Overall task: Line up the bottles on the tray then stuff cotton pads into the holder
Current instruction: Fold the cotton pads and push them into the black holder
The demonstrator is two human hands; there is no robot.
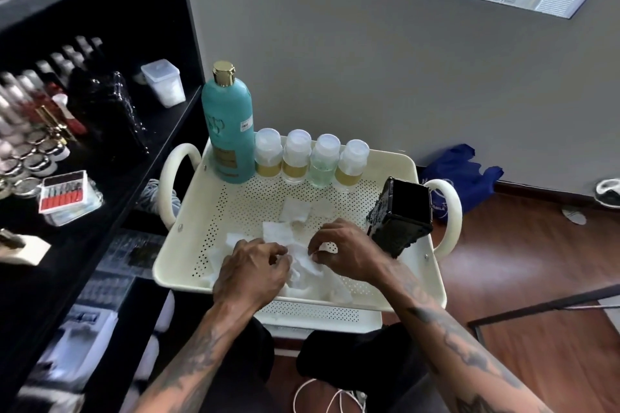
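Head view: left hand and right hand both over the near part of the cream tray, fingers curled and pinching loose white cotton pads that lie scattered on the perforated tray floor. Black holder stands tilted at the tray's right edge, just beside the right hand, its opening facing up. Along the far rim, a tall teal bottle and four small capped bottles stand in a row, touching or nearly so.
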